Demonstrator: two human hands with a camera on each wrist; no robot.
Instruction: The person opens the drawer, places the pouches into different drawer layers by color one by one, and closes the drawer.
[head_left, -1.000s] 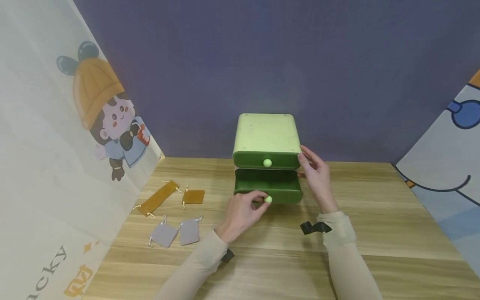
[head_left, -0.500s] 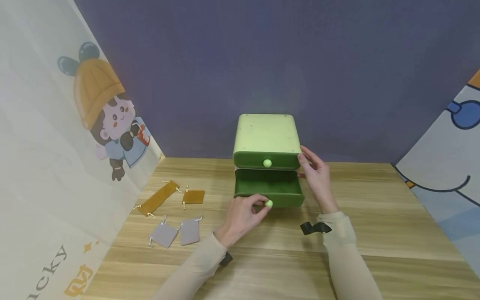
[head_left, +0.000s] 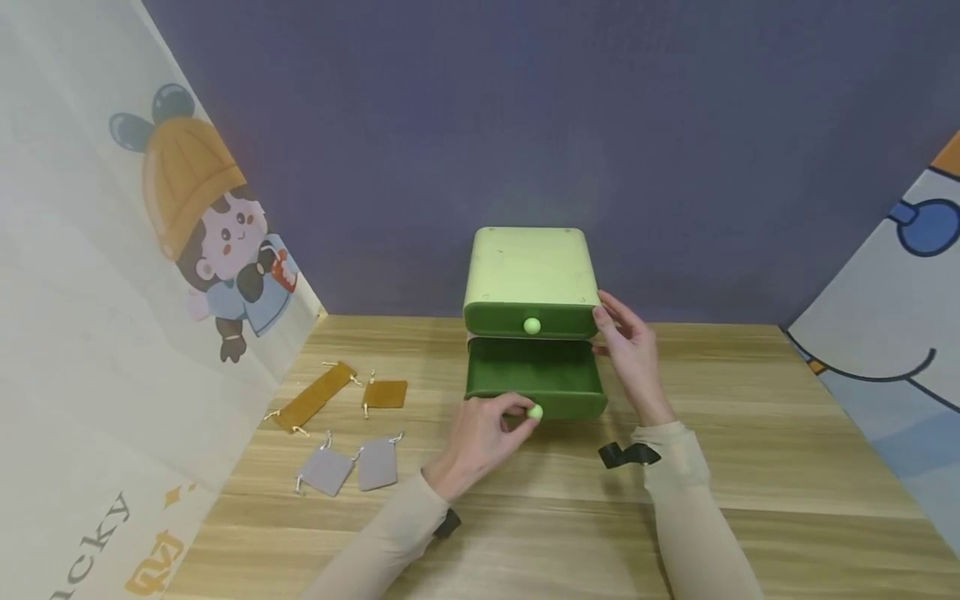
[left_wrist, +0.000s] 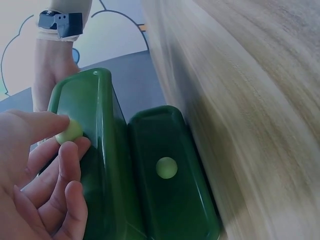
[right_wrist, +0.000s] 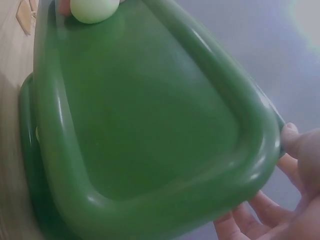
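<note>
A small drawer cabinet point(head_left: 532, 267) with a pale green shell stands against the back wall. Its top drawer point(head_left: 495, 320) is pushed in. The drawer below it point(head_left: 570, 406) is pulled out, showing its green inside. My left hand point(head_left: 480, 437) pinches that drawer's round light green knob point(left_wrist: 70, 131) between thumb and fingers. Nearer the table, the left wrist view has a further drawer front point(left_wrist: 172, 200), pushed in. My right hand point(head_left: 632, 358) holds the cabinet's right front corner, thumb at the front edge and fingers along the side, partly hidden in the right wrist view.
On the table's left lie a long mustard drawstring pouch point(head_left: 315, 397), a small mustard pouch point(head_left: 386, 394) and two grey pouches, one left point(head_left: 327, 469) and one right point(head_left: 377, 464). A dark wall point(head_left: 390, 167) rises behind; printed panels point(head_left: 82, 292) flank the wooden table point(head_left: 720, 400).
My left hand has drawn the drawer a little further out towards me by its knob. The right hand keeps its place on the cabinet, and the pouches lie as before.
</note>
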